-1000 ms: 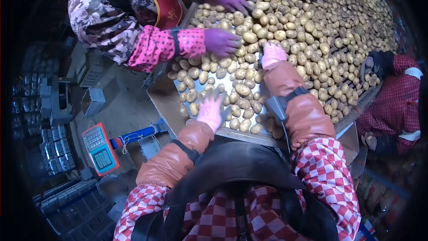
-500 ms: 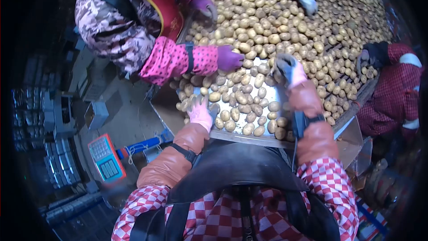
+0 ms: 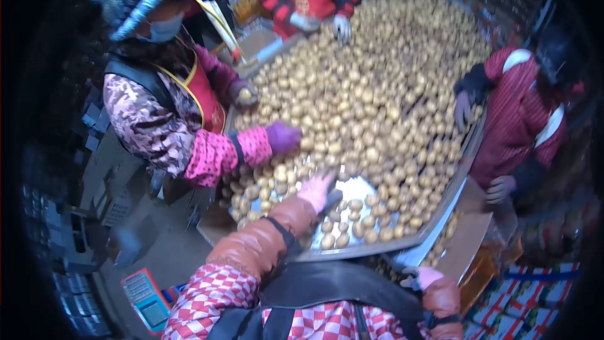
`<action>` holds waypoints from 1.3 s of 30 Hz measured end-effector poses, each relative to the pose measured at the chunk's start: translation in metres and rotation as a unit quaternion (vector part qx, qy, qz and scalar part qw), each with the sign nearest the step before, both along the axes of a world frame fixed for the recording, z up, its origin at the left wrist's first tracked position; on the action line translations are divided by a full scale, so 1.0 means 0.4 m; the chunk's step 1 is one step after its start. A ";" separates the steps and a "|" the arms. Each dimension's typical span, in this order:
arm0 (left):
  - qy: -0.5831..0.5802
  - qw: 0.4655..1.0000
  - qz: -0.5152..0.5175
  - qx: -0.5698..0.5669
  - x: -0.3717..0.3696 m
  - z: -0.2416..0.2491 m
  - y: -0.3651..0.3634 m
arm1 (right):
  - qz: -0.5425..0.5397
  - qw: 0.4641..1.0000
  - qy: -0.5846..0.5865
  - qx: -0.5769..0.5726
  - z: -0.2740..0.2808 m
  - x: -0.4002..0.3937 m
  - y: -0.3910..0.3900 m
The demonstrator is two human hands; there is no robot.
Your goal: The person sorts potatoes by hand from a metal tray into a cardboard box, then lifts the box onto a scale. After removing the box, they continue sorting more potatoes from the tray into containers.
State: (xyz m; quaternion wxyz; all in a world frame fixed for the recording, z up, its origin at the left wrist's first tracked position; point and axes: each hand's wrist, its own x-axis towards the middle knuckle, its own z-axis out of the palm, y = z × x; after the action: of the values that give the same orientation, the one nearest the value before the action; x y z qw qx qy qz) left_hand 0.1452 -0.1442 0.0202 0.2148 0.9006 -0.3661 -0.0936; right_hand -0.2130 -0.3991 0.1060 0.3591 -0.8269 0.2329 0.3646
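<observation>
**Left hand out over the potatoes, right hand low at the tray edge**

Left hand (image 3: 316, 190) in a pink glove, stretched over the potatoes (image 3: 352, 230) at the near end of the metal tray (image 3: 362, 250), fingers spread and flat, clasping nothing. Right hand (image 3: 423, 276) down below the tray's rim (grip not readable: too small and partly hidden). Co-worker's purple glove (image 3: 283, 138) close by on the same heap. Risks as judged: bumping gloves in so tight a spot, or nudging potatoes over the near rim with a careless sweep.
</observation>
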 end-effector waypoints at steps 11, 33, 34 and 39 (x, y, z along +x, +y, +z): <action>-0.110 0.984 0.134 0.045 -0.118 -0.099 0.365 | -0.006 0.972 -0.235 -0.030 -0.096 0.271 0.061; -0.017 0.927 0.345 0.148 -0.109 0.078 0.321 | 0.387 0.866 -0.293 -0.120 -0.215 0.647 0.485; -0.037 0.940 0.330 0.081 -0.032 0.053 0.303 | 0.419 0.849 -0.300 -0.116 -0.202 0.635 0.484; 0.044 0.941 0.293 0.163 0.108 0.086 0.167 | 0.342 0.882 -0.317 0.072 -0.178 0.627 0.394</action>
State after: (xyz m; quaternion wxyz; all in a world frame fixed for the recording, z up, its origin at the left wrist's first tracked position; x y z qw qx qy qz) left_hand 0.1885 -0.0773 0.0545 0.0985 0.9858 -0.0558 -0.1244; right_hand 0.0379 -0.2415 0.0347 0.3254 -0.8983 -0.2177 0.1995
